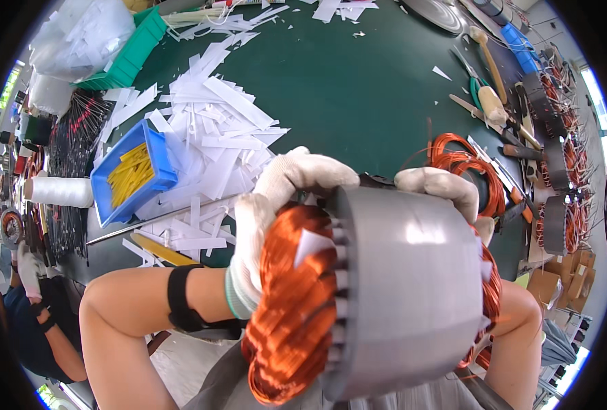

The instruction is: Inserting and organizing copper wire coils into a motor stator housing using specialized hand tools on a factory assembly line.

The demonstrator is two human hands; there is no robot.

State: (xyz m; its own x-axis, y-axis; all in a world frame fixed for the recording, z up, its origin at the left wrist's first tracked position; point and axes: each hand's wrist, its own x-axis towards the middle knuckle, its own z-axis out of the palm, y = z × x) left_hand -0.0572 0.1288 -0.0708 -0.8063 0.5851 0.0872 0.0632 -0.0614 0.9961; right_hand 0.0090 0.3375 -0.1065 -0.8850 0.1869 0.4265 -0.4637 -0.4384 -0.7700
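A large motor stator (413, 260) with a smooth grey steel core is held tilted on its side close to my body. Thick copper windings (293, 301) bulge from its left end, with a scrap of white insulating paper among them. More copper wire shows at its right end. My left hand (266, 198), in a white knitted glove, curls round the far left edge of the stator. Over the far right edge bend the gloved fingers of my right hand (447, 190). The core hides part of both grips.
White paper strips (215, 123) cover the table's left side, near a blue bin (160, 167) of yellow pieces and a thread spool (61, 192). A copper coil (454, 154), scissors (474, 78) and a mallet (491, 106) lie right. More stators (556, 164) line the right edge; another person (40, 321) works left.
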